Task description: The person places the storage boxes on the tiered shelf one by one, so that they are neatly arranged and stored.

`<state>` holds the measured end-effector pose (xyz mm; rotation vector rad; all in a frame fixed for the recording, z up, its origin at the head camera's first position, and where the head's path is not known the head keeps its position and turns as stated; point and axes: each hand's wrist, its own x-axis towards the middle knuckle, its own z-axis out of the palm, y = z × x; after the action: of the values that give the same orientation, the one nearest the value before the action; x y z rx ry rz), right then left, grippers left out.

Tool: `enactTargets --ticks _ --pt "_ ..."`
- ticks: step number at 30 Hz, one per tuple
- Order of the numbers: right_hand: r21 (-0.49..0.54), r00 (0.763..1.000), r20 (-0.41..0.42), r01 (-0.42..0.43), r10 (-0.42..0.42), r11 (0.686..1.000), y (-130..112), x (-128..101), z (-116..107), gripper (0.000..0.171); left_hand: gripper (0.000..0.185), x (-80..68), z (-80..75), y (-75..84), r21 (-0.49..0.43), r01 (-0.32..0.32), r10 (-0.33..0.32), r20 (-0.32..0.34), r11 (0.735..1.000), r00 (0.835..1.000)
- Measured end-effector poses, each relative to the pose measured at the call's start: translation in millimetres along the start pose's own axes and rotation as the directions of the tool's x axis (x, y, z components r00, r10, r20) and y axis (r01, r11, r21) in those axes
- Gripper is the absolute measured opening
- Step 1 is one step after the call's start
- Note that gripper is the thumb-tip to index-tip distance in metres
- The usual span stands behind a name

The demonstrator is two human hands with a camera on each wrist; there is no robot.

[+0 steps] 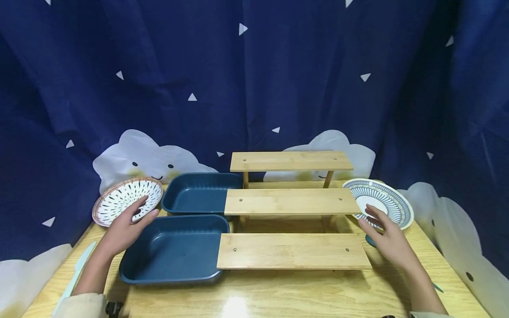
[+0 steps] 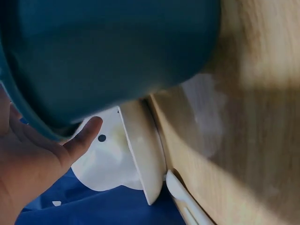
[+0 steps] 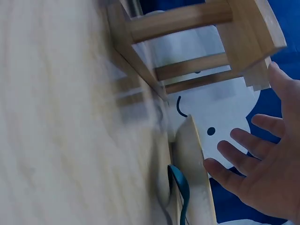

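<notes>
- Spanning the whole scene, the wooden tabletop [image 1: 278, 296] carries a three-step bamboo shelf [image 1: 292, 203] at its middle; all three steps are bare, so as far as I can judge nothing has been set on them yet.
- Two dark blue trays [image 1: 175, 251] lie left of the shelf, one behind the other, both with nothing in them.
- The blue-striped plate [image 1: 381, 201] leans tilted at the right end of the shelf. The right hand [image 1: 387, 236] is just in front of it with fingers spread and relaxed; the fingertips look to be at its lower rim, but I cannot tell whether they touch. It grips nothing.
- The brown-rimmed speckled plate [image 1: 125, 198] leans at the left, beside the rear tray. The left hand [image 1: 127, 225] lies flat and loose against its lower face, not curled round it.
- Both plates appear not yet lifted.
</notes>
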<state>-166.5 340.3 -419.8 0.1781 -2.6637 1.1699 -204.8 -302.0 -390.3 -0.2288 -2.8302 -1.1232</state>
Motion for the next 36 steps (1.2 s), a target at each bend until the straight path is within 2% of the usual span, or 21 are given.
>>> enactTargets --ticks 7,11,14,17,20,23,27,30,34,36 --pt "0.093 0.997 0.068 -0.036 0.029 0.995 -3 -4 13 0.065 0.079 -5.2 -2.6 -13.1 -0.092 0.066 -0.061 0.049 0.994 0.997" --pt "0.194 0.988 0.143 -0.088 0.061 0.977 -5 -7 18 0.069 0.08 -7.8 -4.8 -24.1 -0.147 0.106 -0.095 0.081 0.983 0.992" --pt "0.318 0.981 0.182 -0.118 0.062 0.941 -4 -11 20 0.068 0.079 -11.1 -6.4 -33.0 -0.197 0.135 -0.115 0.113 0.971 0.987" --pt "0.389 0.981 0.187 -0.128 0.059 0.912 -3 -16 21 0.063 0.078 -14.7 -7.8 -40.9 -0.255 0.17 -0.136 0.149 0.952 0.98" --pt "0.432 0.975 0.201 -0.171 0.091 0.885 -3 -18 18 0.056 0.077 -17.1 -10.1 -47.2 -0.293 0.197 -0.15 0.177 0.936 0.973" --pt "0.471 0.96 0.245 -0.237 0.132 0.85 -4 -20 14 0.041 0.072 -19.2 -11.2 -53.2 -0.333 0.197 -0.144 0.176 0.922 0.974" --pt "0.512 0.937 0.313 -0.305 0.156 0.803 -2 -21 9 0.024 0.054 -20.7 -10.8 -60.0 -0.424 0.182 -0.121 0.167 0.887 0.979" --pt "0.545 0.925 0.356 -0.319 0.13 0.775 0 -20 8 0.021 0.048 -20.6 -11.6 -62.2 -0.473 0.187 -0.119 0.17 0.861 0.978" --pt "0.588 0.912 0.401 -0.328 0.085 0.739 4 -18 5 0.022 0.044 -20.1 -11.5 -61.2 -0.466 0.231 -0.152 0.202 0.854 0.968" --pt "0.588 0.905 0.417 -0.341 0.086 0.733 5 -18 3 0.023 0.045 -20.2 -11.0 -60.4 -0.462 0.261 -0.171 0.228 0.848 0.959"
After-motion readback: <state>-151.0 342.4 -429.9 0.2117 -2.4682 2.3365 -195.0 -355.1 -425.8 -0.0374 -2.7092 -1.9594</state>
